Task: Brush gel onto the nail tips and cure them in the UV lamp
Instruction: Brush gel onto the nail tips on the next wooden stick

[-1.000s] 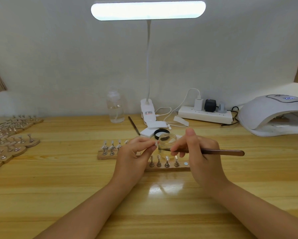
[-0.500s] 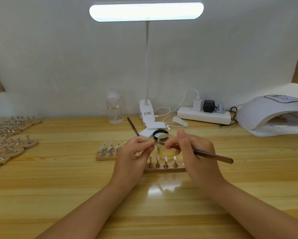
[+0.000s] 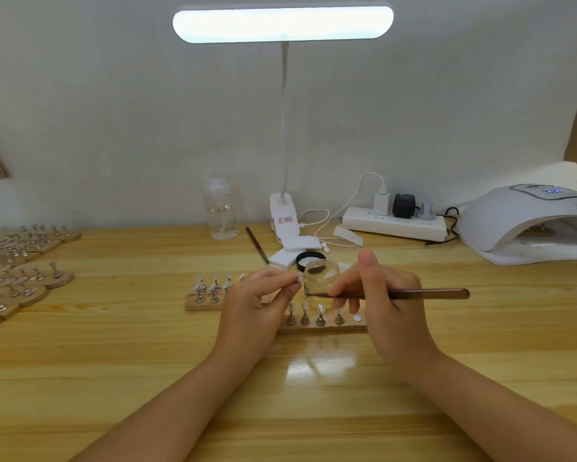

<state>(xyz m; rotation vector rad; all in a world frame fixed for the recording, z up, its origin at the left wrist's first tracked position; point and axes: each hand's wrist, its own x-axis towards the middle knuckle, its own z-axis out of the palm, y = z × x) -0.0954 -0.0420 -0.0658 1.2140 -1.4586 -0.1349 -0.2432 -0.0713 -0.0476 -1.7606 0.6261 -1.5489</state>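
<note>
The left hand (image 3: 253,305) pinches one small nail tip (image 3: 299,278) between its thumb and first finger and holds it up, just left of a little clear jar (image 3: 321,276). The right hand (image 3: 388,301) has its fingers curled round a thin brown brush (image 3: 413,294). The brush lies flat and points left, and its tip is near the held nail tip, in front of the jar. You cannot tell if the brush touches the nail.

Just under the hands, on the wooden bench (image 3: 113,361), lies a small wooden strip (image 3: 323,326) with four nail tips standing on little metal posts. Another strip (image 3: 210,295) with more posts lies to the left, partly behind the left hand. The jar's black lid (image 3: 310,258) lies just behind the jar.

The white UV lamp (image 3: 527,225) sits far right on the bench, well apart from the hands. A white power strip (image 3: 393,223) sits at the far wall next to it. A tall desk light (image 3: 283,24) shines above the middle. A clear bottle (image 3: 220,211) stands far back, left of the light's base. Many more wooden strips (image 3: 23,261) with posts lie at the far left.
</note>
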